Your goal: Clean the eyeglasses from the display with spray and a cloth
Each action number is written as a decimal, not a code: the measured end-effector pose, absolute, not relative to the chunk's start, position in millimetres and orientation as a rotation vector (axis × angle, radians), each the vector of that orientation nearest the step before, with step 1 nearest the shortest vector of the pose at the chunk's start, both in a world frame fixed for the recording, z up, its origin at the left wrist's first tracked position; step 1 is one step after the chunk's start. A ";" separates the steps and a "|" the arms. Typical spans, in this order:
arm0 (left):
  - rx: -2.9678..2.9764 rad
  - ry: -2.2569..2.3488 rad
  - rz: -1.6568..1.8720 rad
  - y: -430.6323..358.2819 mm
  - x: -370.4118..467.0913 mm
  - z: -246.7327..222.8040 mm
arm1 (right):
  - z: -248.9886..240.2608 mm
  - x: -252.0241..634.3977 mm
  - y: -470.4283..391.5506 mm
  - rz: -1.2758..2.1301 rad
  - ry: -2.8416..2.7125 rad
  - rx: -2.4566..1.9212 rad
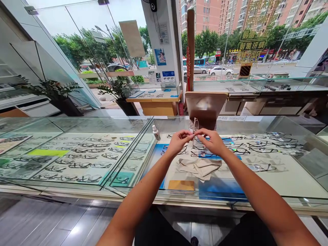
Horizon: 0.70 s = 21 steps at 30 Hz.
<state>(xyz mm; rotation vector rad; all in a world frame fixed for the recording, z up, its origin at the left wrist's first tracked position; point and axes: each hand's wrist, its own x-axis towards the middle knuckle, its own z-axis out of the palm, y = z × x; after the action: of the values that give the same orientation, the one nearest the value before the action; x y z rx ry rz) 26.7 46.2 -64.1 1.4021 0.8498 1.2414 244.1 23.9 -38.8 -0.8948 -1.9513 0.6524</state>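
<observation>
Just above the glass counter, both of my hands meet around a pair of eyeglasses (196,124). A clear lens stands upright above my fingertips; the rest of the frame is mostly hidden by the hands. My left hand (180,140) is closed, thumb and fingers pinching the eyeglasses from the left. From the right, my right hand (210,140) pinches them too, its fingertips nearly touching the left ones. A crumpled beige cloth (201,168) lies on the counter below my hands. Left of them stands a small white spray bottle (156,132).
The glass display counter (289,191) holds rows of eyeglass frames (261,147) at right and more frames (88,145) at left. A brown-backed mirror or stand (206,106) rises behind my hands. Potted plants (63,97) and shop windows are farther back.
</observation>
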 end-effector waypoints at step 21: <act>1.510 0.889 1.402 49.3 26.6 -66.8 | -52.5 230.3 37.6 1.361 -1.193 -0.883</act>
<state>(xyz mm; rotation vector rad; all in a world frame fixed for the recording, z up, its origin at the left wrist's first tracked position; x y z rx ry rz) 26.6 49.3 -66.8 1.5098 0.8893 1.4021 230.3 37.6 -52.5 -0.8830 -1.1926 1.3606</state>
